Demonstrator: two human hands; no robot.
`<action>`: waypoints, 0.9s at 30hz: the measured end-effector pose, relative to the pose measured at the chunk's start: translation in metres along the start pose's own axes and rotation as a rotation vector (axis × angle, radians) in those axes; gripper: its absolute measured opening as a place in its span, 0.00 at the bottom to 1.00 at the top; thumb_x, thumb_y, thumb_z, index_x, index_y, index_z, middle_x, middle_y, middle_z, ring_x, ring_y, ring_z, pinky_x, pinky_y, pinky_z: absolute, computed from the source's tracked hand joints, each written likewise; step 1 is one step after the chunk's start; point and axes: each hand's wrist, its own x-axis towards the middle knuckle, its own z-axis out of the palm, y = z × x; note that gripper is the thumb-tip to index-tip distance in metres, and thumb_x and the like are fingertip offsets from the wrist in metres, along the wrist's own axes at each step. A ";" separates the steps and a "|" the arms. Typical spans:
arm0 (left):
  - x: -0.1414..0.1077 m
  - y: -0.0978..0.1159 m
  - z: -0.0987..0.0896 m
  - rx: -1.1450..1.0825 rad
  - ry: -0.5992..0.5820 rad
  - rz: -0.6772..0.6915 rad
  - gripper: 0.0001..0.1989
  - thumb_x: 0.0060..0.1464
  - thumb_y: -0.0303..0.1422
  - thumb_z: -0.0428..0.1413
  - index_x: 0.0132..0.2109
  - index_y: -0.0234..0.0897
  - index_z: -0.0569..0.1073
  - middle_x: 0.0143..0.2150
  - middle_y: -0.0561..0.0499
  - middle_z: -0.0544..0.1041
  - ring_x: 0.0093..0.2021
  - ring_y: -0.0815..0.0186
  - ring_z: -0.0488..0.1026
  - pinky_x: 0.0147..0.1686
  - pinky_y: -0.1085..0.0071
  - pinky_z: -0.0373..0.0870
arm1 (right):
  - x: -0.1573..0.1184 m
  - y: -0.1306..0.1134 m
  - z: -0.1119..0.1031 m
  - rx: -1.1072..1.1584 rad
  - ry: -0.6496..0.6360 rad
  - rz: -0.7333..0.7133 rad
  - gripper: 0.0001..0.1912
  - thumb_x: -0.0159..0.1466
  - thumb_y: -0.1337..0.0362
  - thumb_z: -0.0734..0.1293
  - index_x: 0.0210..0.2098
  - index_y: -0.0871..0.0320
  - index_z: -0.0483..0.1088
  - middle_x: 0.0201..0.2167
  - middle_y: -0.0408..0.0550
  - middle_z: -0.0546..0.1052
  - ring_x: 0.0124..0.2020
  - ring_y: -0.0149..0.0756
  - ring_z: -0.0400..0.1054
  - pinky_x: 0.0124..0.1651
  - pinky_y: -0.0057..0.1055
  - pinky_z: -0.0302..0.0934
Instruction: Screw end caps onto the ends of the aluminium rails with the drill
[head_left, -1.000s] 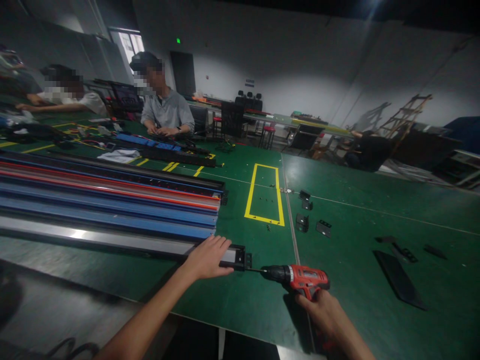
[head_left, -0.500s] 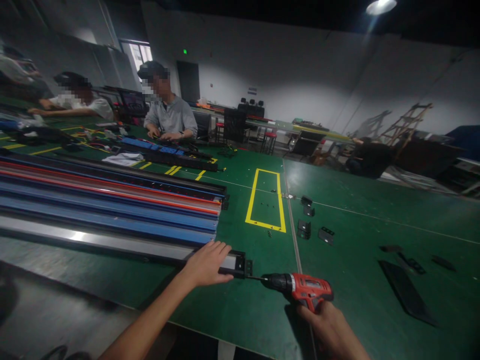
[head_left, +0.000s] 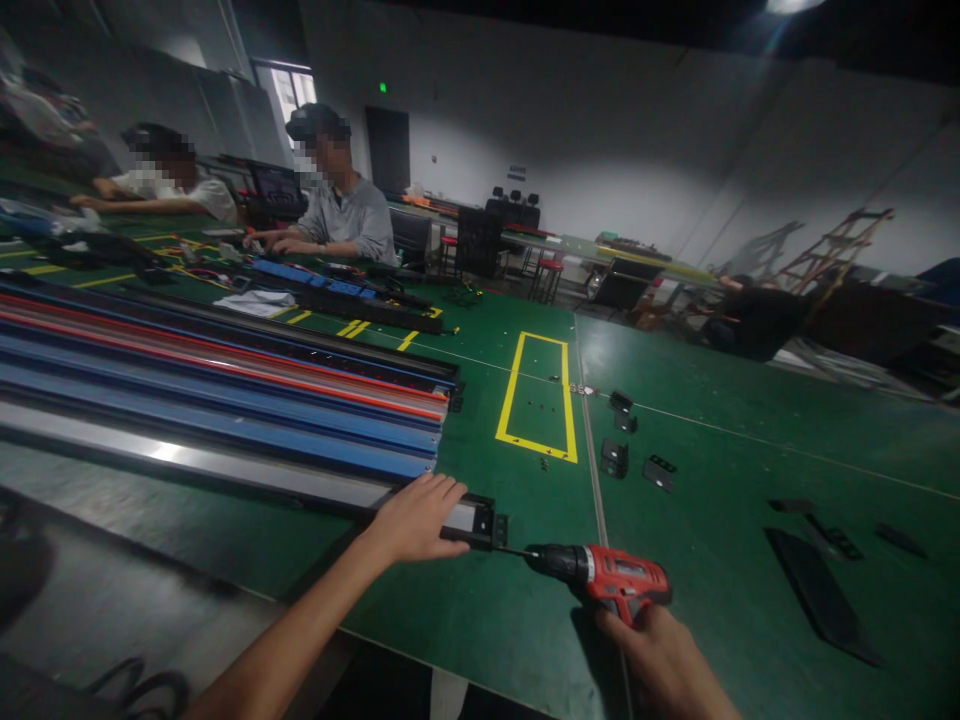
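My right hand [head_left: 656, 640] is wrapped around the grip of a red and black cordless drill [head_left: 626, 580]. The drill points left, and its long thin bit [head_left: 514, 551] reaches the end of a long black profile with a silver face [head_left: 330, 487]. Over that profile, close to its right end, lies my left hand [head_left: 424, 520], with fingers on the far side and thumb on the near side. A small black bracket with holes [head_left: 501, 530] sits at the profile's end. Whether the bit's tip sits in a screw is too small to tell.
Blue and orange-red profiles [head_left: 300, 400] lie behind the held one. On the green table [head_left: 697, 600] are a yellow tape rectangle [head_left: 505, 405] with small screws, several black brackets [head_left: 615, 457] and a dark flat piece [head_left: 817, 595]. Across the table sits a co-worker [head_left: 345, 220].
The camera view has shifted slightly, so the background sits a little further right and higher. Both hands keep their holds, and the drill stays at the profile's end.
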 end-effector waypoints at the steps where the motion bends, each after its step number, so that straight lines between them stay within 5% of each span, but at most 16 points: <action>1: 0.000 0.000 0.000 -0.002 -0.002 -0.004 0.34 0.57 0.55 0.58 0.59 0.33 0.72 0.53 0.38 0.78 0.54 0.47 0.74 0.60 0.47 0.67 | 0.000 0.000 0.000 -0.005 0.000 -0.005 0.21 0.61 0.45 0.65 0.28 0.57 0.73 0.27 0.51 0.79 0.30 0.42 0.74 0.34 0.35 0.63; 11: -0.001 -0.001 0.001 0.027 -0.012 0.017 0.33 0.57 0.55 0.58 0.58 0.33 0.72 0.54 0.38 0.77 0.54 0.47 0.74 0.59 0.49 0.68 | -0.004 -0.003 -0.003 0.049 -0.028 0.005 0.22 0.60 0.46 0.66 0.36 0.60 0.76 0.30 0.51 0.81 0.33 0.43 0.75 0.36 0.35 0.63; 27: -0.001 -0.002 0.005 -0.025 0.029 0.015 0.33 0.58 0.56 0.57 0.58 0.34 0.72 0.53 0.39 0.77 0.55 0.47 0.74 0.62 0.48 0.64 | -0.002 -0.002 -0.002 0.026 0.000 -0.015 0.22 0.59 0.44 0.65 0.30 0.58 0.74 0.27 0.49 0.80 0.30 0.43 0.73 0.35 0.36 0.63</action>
